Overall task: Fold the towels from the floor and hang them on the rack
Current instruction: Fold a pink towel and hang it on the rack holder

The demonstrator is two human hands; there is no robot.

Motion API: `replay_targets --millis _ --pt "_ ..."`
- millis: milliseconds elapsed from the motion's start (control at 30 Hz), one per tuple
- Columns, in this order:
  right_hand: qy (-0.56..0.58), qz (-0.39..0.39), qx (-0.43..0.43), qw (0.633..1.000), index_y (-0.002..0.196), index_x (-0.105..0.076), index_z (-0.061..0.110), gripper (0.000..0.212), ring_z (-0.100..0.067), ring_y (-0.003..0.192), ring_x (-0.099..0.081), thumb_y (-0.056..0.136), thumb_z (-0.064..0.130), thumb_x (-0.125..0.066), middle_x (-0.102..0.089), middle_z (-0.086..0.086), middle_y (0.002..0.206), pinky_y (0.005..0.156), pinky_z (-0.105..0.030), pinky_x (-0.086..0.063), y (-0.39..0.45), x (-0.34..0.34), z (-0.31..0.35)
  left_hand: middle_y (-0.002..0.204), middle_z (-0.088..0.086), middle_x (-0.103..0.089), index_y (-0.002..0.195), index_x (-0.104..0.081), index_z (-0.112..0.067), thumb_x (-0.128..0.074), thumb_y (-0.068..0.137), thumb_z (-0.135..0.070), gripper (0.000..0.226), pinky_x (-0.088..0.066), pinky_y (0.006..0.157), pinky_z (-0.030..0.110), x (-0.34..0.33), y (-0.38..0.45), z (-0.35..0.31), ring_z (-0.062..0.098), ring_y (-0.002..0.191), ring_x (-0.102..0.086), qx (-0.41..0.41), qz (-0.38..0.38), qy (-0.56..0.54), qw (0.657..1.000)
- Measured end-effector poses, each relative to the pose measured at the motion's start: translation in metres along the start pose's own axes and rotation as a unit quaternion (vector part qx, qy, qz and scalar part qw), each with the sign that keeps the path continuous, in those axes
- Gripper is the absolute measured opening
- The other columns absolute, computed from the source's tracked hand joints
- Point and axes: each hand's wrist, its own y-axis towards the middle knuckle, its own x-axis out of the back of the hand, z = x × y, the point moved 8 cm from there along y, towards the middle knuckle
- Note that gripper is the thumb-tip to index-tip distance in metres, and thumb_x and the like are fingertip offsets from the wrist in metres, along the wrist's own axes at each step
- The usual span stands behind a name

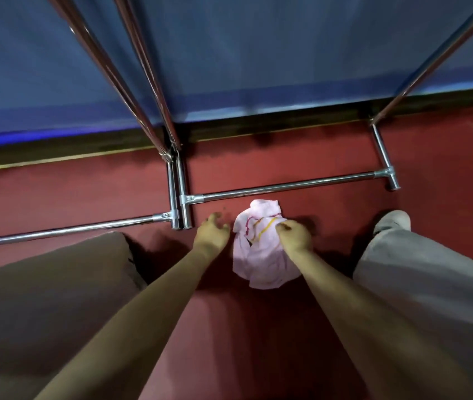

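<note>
- Centre of the frame, slightly right: one pink towel [261, 249], crumpled into a bunch, with red and yellow stripes showing on its upper folds. It lies on the red floor [301, 327], just below the lower rail of the rack.
- Right hand [294, 236]: fingers curled down into the cloth, gripping the towel at its upper right part (the fingertips are buried in the folds).
- Left hand [211, 235]: just beside the towel's left edge, fingers loosely bent and spread, holding nothing; whether a fingertip touches the cloth cannot be told.
- Both bare forearms run up from the bottom edge of the frame towards the towel.
- Rack [287, 186]: shiny metal tubing. One floor-level rail runs across the middle of the frame to a joint at the right; a second rail runs off to the left edge. Upright poles rise from the joints towards the upper left and the upper right of the frame. No cloth hangs on the parts in view.
- Blue wall [258, 53]: fills the upper part of the frame, ending in a dark skirting strip where it meets the floor.
- Brown cushion-like object [41, 298]: lower left of the frame (blurred, kind uncertain).
- Grey trouser leg [431, 290]: lower right, with a pale shoe [392, 222] at its upper end, well apart from the towel.
</note>
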Motion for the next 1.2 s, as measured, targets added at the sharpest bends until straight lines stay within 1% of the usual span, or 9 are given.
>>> replay_targets --millis 100,200,300,467,633,733,867,1033,1200 --pt "0.014 -0.041 -0.007 0.999 0.094 -0.070 0.002 0.029 -0.036 0.091 -0.063 0.087 0.024 -0.053 -0.069 -0.021 0.097 0.070 -0.030 -0.041 0.024 -0.004 -0.001 0.127 0.016 -0.058 0.133 -0.051 -0.021 -0.046 0.092 -0.018 0.042 -0.043 0.101 0.041 -0.016 0.024 -0.011 0.035 0.114 -0.057 -0.026 0.024 0.021 0.999" --pt "-0.002 -0.056 -0.003 0.998 0.092 -0.068 0.002 0.043 -0.038 0.092 -0.061 0.075 0.033 -0.044 -0.067 -0.022 0.094 0.076 -0.035 -0.043 0.047 -0.013 -0.012 0.133 0.013 -0.055 0.134 -0.052 -0.020 -0.043 0.093 -0.016 0.042 -0.041 0.103 0.040 -0.037 0.049 -0.027 0.034 0.120 -0.053 -0.062 0.043 0.053 0.996" --pt "-0.025 -0.036 0.025 0.999 0.106 -0.066 0.003 0.027 -0.037 0.106 -0.057 0.086 0.017 -0.055 -0.065 -0.020 0.108 0.089 -0.037 -0.041 0.069 -0.022 -0.011 0.134 0.014 -0.055 0.133 -0.052 -0.016 -0.044 0.094 -0.020 0.040 -0.039 0.102 0.036 -0.063 0.071 -0.037 0.033 0.124 -0.049 -0.085 0.055 0.078 0.992" --pt "-0.027 0.000 0.090 0.996 0.128 -0.056 0.003 0.041 -0.032 0.121 -0.050 0.089 0.012 -0.054 -0.058 -0.018 0.127 0.103 -0.033 -0.034 0.098 -0.041 -0.008 0.133 0.018 -0.054 0.136 -0.049 -0.009 -0.044 0.092 -0.027 0.048 -0.041 0.098 0.037 -0.090 0.093 -0.040 0.036 0.122 -0.050 -0.084 0.069 0.094 0.990" --pt "0.027 0.039 0.009 0.999 0.112 -0.061 0.001 0.027 -0.035 0.098 -0.060 0.091 0.019 -0.059 -0.066 -0.022 0.109 0.074 -0.032 -0.038 0.103 -0.052 -0.031 0.118 0.013 -0.065 0.117 -0.062 -0.018 -0.038 0.077 -0.048 0.056 -0.047 0.091 0.038 -0.096 0.101 -0.026 0.034 0.110 -0.059 -0.077 0.096 0.184 0.975" --pt "0.046 0.042 0.012 0.998 0.085 -0.064 -0.007 0.024 -0.025 0.074 -0.050 0.092 0.015 -0.058 -0.065 -0.029 0.091 0.062 -0.029 -0.026 0.093 -0.053 -0.034 0.101 0.018 -0.069 0.099 -0.067 -0.006 -0.035 0.077 -0.047 0.057 -0.047 0.080 0.036 -0.095 0.089 -0.034 0.033 0.096 -0.064 -0.113 0.106 0.109 0.982" --pt "0.089 -0.007 0.008 0.996 0.056 -0.044 0.012 0.039 -0.022 0.068 -0.042 0.091 0.018 -0.059 -0.048 -0.013 0.064 0.064 -0.032 -0.030 0.078 -0.047 -0.032 0.091 0.004 -0.071 0.098 -0.073 -0.009 -0.050 0.098 -0.027 0.029 -0.039 0.072 0.024 -0.071 0.068 -0.043 0.017 0.086 -0.063 -0.122 0.060 0.023 0.990" --pt "0.099 -0.005 0.062 0.993 0.053 -0.036 0.015 0.045 -0.019 0.064 -0.040 0.090 0.023 -0.060 -0.039 0.004 0.053 0.060 -0.032 -0.031 0.037 -0.019 0.013 0.049 -0.004 -0.050 0.057 -0.052 -0.011 -0.051 0.099 -0.013 0.042 -0.038 0.056 0.020 -0.017 0.020 -0.079 0.001 0.043 -0.039 -0.125 0.033 -0.170 0.977" --pt "0.137 0.014 0.135 0.981 0.065 -0.054 0.008 0.035 -0.028 0.065 -0.059 0.086 0.035 -0.061 -0.065 -0.011 0.066 0.067 -0.043 -0.051 -0.037 0.021 0.057 0.059 0.004 -0.057 0.080 -0.067 -0.008 -0.046 0.100 -0.011 0.029 -0.043 0.048 0.021 0.033 -0.059 -0.126 0.012 0.049 -0.051 -0.167 0.066 -0.288 0.941"
